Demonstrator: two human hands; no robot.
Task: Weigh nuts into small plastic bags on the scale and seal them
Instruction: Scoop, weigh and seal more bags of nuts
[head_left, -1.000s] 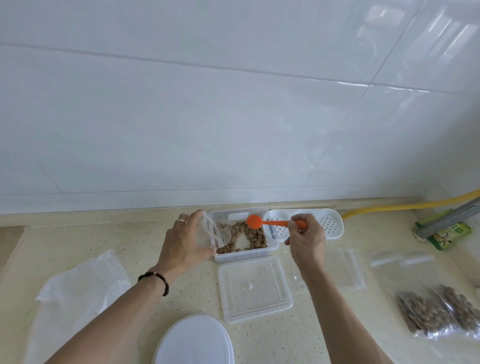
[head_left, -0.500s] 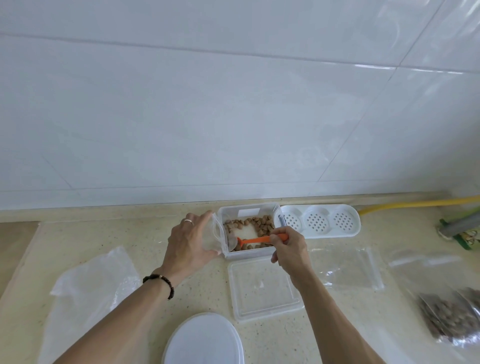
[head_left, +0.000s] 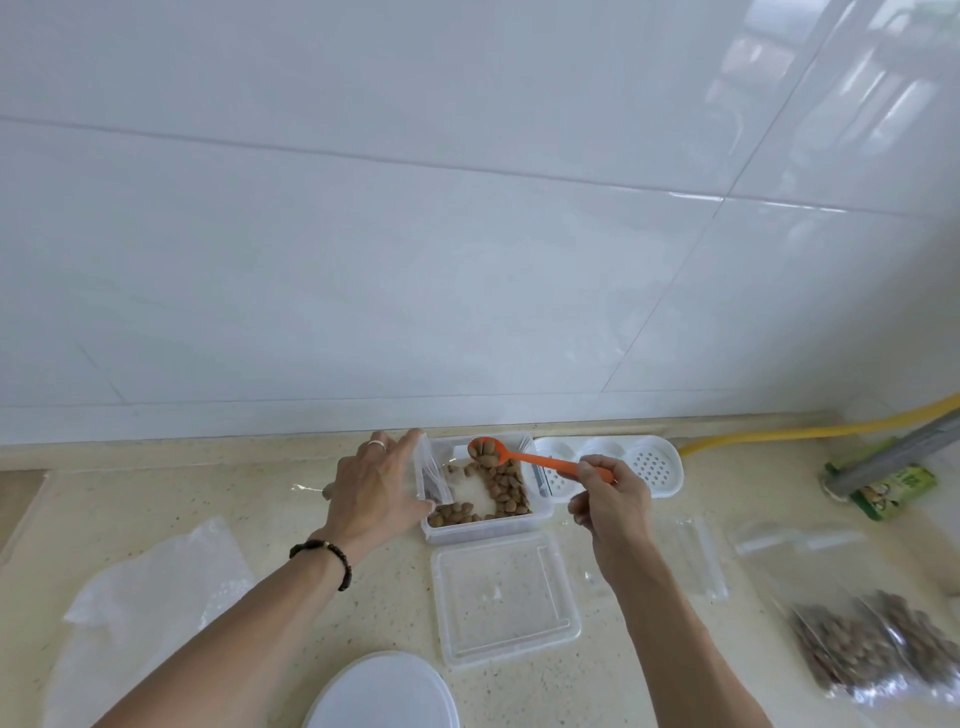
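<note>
Small clear plastic bag (head_left: 434, 478) pinched open by left hand (head_left: 376, 493) beside the clear nut tub (head_left: 483, 527) near the table's (head_left: 156, 493) back edge, right-hand (head_left: 613, 506) fingers (head_left: 589, 470) gripping the loaded orange plastic spoon (head_left: 524, 457), for a short, spill-free transfer.

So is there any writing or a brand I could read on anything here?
None can be read.
Green packet at the right edge of the counter: printed with a picture and marks, too small and blurred to read.
Nut container, bags and lids: no print visible.
</note>
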